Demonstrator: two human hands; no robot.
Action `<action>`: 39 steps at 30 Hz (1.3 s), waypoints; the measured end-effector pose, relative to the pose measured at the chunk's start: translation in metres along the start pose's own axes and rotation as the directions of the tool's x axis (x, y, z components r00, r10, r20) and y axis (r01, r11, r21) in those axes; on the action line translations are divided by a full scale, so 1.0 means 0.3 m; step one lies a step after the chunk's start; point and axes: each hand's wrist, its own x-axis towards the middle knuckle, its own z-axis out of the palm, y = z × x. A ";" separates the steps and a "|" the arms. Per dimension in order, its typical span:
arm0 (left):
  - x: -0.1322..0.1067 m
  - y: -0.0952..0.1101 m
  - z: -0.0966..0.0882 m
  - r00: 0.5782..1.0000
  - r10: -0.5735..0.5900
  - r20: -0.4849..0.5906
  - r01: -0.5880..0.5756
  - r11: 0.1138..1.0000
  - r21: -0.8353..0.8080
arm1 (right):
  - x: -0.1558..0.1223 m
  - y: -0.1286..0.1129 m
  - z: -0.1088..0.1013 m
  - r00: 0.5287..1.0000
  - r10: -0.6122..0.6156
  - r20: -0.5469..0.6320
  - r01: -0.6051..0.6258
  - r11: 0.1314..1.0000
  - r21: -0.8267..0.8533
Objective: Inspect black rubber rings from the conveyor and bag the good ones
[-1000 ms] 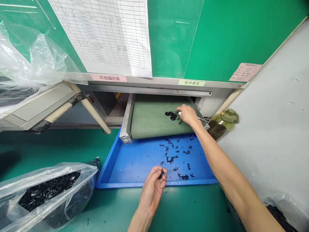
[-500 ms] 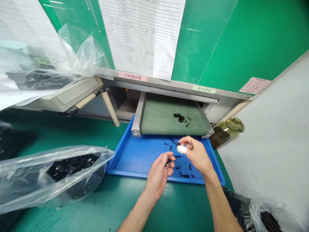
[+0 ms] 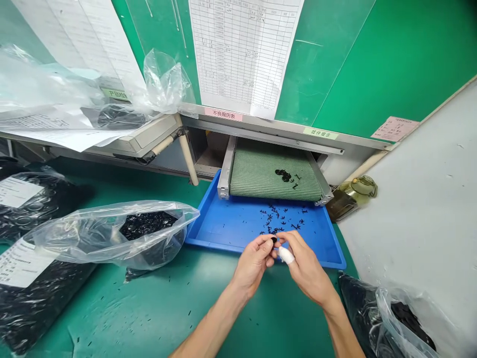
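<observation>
My left hand (image 3: 254, 263) is closed, pinching a small round black part (image 3: 274, 239) between thumb and fingertips. From the other side my right hand (image 3: 303, 266) meets it, its bent fingertips closed at the part's right edge. A white cover (image 3: 286, 255) wraps the right thumb. The fingers hide most of the part. Both hands are over the near rim of a blue tray (image 3: 223, 223), where small black branched pieces (image 3: 274, 214) lie scattered. Beyond it, several black round parts (image 3: 283, 175) and a few thin scraps rest on a green conveyor belt (image 3: 257, 164).
An open plastic bag (image 3: 149, 223) of black parts lies left of the tray, beside labelled full bags (image 3: 40, 293). Another open bag (image 3: 406, 318) is at lower right. A greenish bottle (image 3: 354, 196) stands by the wall. Metal conveyor sides (image 3: 225, 174) overhang the tray.
My hands have come together at one small black part; before, they were apart, each with black pieces. The right hand has moved down toward the left. The view has shifted left.
</observation>
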 end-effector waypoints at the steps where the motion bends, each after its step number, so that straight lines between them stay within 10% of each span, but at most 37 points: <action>1: 0.001 0.004 -0.004 1.000 -0.006 -0.006 0.006 1.000 -0.015 | -0.010 0.007 -0.004 0.999 -0.024 0.021 0.024 1.000 0.013; 10: 0.001 0.020 -0.024 0.997 -0.045 -0.065 0.048 0.997 0.053 | -0.023 0.051 0.020 0.990 0.070 0.120 -0.017 0.918 -0.396; 20: 0.002 0.024 -0.027 0.997 -0.028 -0.075 0.038 0.991 0.132 | 0.010 0.031 0.049 0.989 -0.111 0.099 0.149 0.755 -0.638; 33: 0.024 0.009 -0.044 0.997 0.037 -0.060 -0.020 0.962 0.272 | 0.010 0.015 0.104 1.000 0.006 0.016 0.005 0.798 -0.603; 39: 0.073 -0.030 -0.061 0.991 0.075 -0.106 -0.052 0.976 0.212 | 0.032 0.022 0.155 0.972 0.230 -0.052 -0.235 0.933 -0.270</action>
